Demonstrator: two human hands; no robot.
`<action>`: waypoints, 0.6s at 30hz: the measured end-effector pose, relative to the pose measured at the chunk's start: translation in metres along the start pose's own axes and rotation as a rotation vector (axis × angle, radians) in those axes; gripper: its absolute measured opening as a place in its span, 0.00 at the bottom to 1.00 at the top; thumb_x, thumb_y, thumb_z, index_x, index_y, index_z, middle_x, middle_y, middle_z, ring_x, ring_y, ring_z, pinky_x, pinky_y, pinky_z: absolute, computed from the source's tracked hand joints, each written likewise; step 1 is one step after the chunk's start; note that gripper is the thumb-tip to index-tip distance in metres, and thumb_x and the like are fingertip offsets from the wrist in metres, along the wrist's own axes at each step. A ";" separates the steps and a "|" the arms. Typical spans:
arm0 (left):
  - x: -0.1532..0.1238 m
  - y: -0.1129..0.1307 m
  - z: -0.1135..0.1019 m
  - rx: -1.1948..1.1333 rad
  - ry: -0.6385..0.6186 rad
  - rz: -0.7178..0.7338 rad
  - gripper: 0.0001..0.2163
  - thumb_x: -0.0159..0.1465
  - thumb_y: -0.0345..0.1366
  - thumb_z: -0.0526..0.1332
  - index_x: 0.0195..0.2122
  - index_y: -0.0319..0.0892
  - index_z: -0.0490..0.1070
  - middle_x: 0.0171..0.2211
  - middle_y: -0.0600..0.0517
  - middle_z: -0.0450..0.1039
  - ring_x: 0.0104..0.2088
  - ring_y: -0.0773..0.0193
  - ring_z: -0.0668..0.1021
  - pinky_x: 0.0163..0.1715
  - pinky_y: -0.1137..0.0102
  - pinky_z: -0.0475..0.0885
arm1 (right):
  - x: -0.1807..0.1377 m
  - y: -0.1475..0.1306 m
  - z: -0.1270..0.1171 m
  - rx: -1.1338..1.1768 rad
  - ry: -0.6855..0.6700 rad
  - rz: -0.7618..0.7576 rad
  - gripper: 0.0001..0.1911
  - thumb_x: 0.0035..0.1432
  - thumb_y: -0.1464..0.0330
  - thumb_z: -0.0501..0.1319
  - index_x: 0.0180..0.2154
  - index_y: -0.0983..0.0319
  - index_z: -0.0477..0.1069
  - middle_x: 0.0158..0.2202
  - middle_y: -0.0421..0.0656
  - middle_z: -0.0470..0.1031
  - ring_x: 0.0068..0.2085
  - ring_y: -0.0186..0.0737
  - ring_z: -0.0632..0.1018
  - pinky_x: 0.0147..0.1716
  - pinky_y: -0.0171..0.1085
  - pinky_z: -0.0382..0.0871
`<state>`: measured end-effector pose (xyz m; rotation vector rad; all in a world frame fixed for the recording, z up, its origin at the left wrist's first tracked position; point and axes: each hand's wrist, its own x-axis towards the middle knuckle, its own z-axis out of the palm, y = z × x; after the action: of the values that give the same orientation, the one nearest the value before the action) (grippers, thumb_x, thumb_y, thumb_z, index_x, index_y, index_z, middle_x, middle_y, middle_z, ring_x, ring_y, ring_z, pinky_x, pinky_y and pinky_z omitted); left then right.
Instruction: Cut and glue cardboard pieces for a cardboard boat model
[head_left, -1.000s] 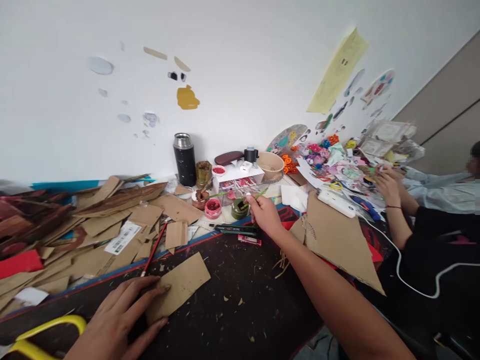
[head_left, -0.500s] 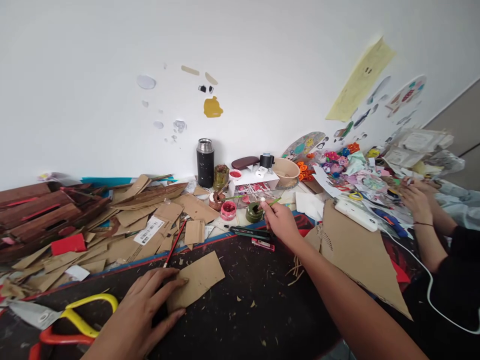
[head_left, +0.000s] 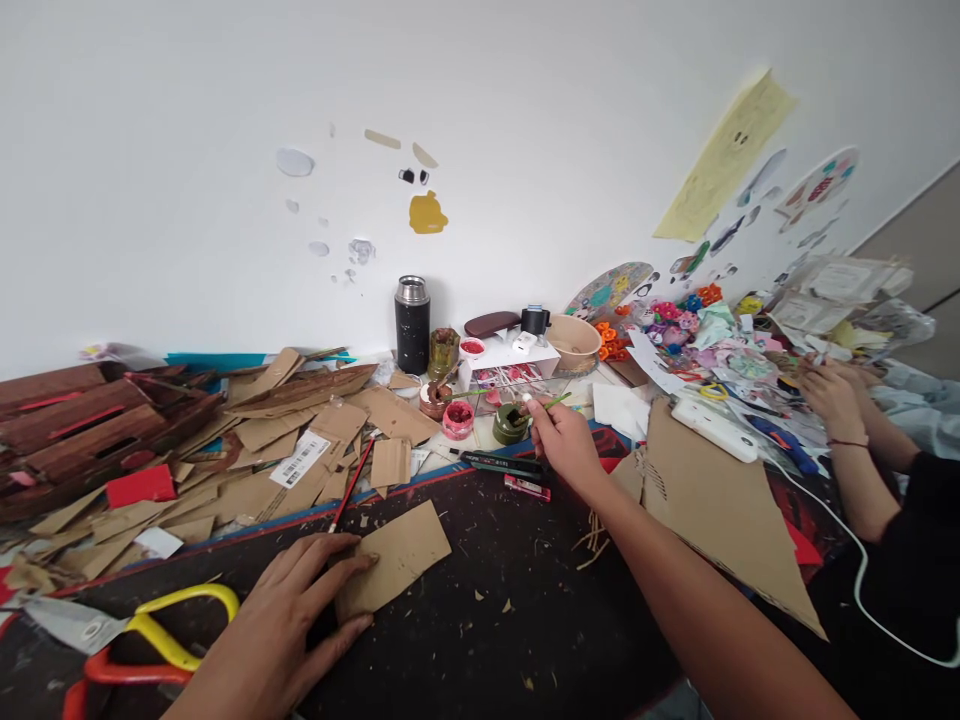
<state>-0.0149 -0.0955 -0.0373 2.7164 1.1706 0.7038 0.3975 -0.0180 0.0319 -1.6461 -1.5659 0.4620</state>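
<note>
My left hand point(head_left: 300, 600) holds the left end of a small rectangular cardboard piece point(head_left: 409, 556) on the dark table, its fingers on top and the thumb at the near edge. Farther forward, my right hand point(head_left: 564, 440) is closed round a thin green-handled paintbrush point(head_left: 558, 400), beside an open jar of dark green paint point(head_left: 510, 426). The brush's tip is hard to make out at the jar's mouth. A jar of red paint point(head_left: 457, 420) and one of brown paint point(head_left: 433, 400) stand just left of it.
Scissors point(head_left: 169, 630) lie left of my left arm. Cardboard scraps point(head_left: 255, 490) cover the table's left side. A black flask point(head_left: 412, 330) stands by the wall. Black markers point(head_left: 499, 464) lie before the jars. A co-worker's hands point(head_left: 832, 400) are at the right, beyond a large cardboard sheet point(head_left: 712, 500).
The view has shifted very slightly. Both my hands stay almost in place, the left on the cardboard piece and the right by the green paint jar.
</note>
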 end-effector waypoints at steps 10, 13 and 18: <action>-0.005 -0.010 0.007 0.035 0.052 0.048 0.23 0.67 0.58 0.67 0.59 0.58 0.77 0.58 0.53 0.79 0.54 0.52 0.82 0.54 0.61 0.79 | -0.001 -0.004 -0.010 0.138 0.149 0.030 0.29 0.72 0.42 0.55 0.33 0.58 0.73 0.18 0.36 0.69 0.20 0.40 0.74 0.26 0.37 0.67; -0.009 -0.016 0.013 0.024 0.053 0.041 0.24 0.66 0.59 0.67 0.60 0.58 0.77 0.58 0.53 0.79 0.54 0.52 0.82 0.55 0.61 0.78 | -0.003 -0.005 -0.013 0.157 0.179 0.041 0.30 0.71 0.40 0.55 0.34 0.58 0.74 0.18 0.36 0.69 0.20 0.39 0.73 0.25 0.37 0.67; -0.013 -0.022 0.020 0.008 0.014 0.007 0.24 0.66 0.60 0.65 0.60 0.60 0.77 0.59 0.53 0.79 0.55 0.50 0.82 0.57 0.57 0.78 | -0.007 -0.001 -0.010 0.209 0.115 0.081 0.31 0.69 0.38 0.55 0.33 0.58 0.74 0.19 0.36 0.70 0.18 0.39 0.72 0.23 0.37 0.67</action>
<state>-0.0280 -0.0871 -0.0661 2.7279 1.1697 0.7212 0.4031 -0.0272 0.0365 -1.5512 -1.3246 0.5445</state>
